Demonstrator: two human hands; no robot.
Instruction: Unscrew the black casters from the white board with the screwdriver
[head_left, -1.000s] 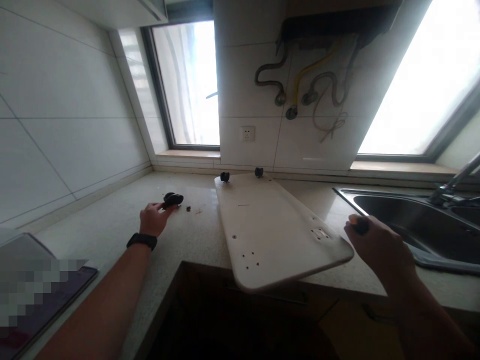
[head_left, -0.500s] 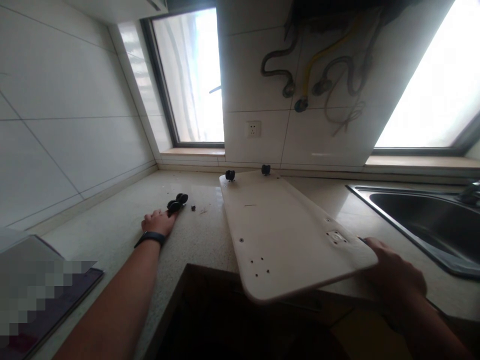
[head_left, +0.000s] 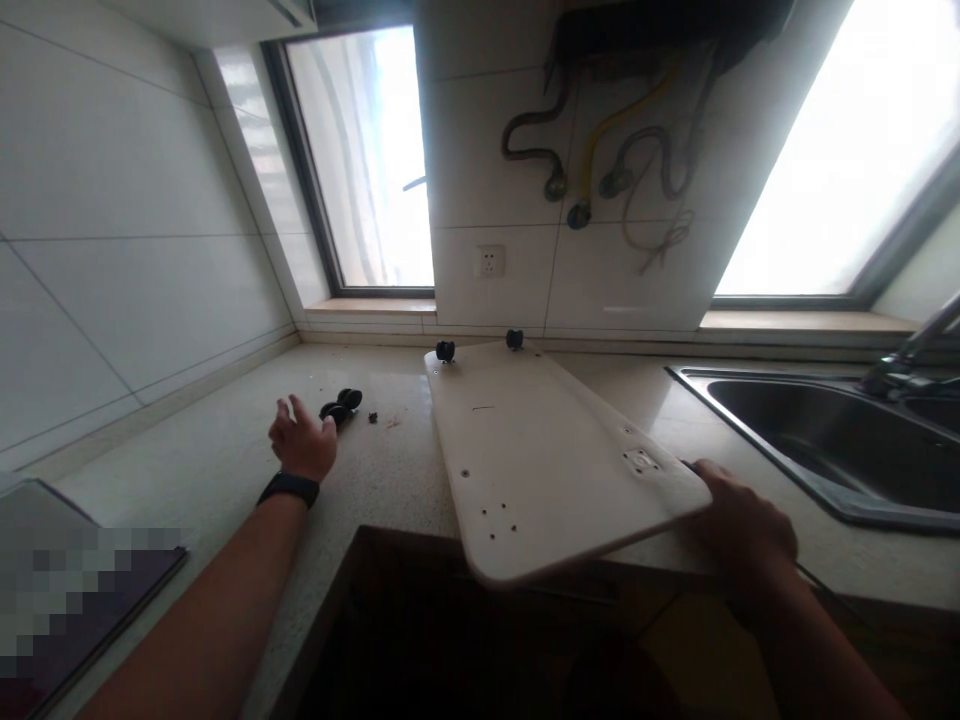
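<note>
A white board (head_left: pixel 540 450) lies upside down on the speckled counter (head_left: pixel 225 450), its near end hanging over the counter's edge. Two black casters (head_left: pixel 445 351) stand on its far end. My right hand (head_left: pixel 742 525) rests against the board's near right corner with fingers curled; a dark thin thing shows at the fingertips, too small to name. My left hand (head_left: pixel 302 442), with a black wristband, hovers open just short of a loose black caster (head_left: pixel 341 405) lying on the counter. Small dark bits (head_left: pixel 373 418) lie beside that caster.
A steel sink (head_left: pixel 825 440) with a tap (head_left: pixel 911 350) fills the right of the counter. A dark flat device (head_left: pixel 82 590) lies at the near left. Tiled walls, a socket (head_left: pixel 489 262), hoses (head_left: pixel 600 160) and two bright windows stand behind. The counter has a dark cut-out (head_left: pixel 465 640) in front.
My left hand has lifted off the loose caster and drawn back a little with fingers spread. My right hand dropped from the air to the board's corner and stays there.
</note>
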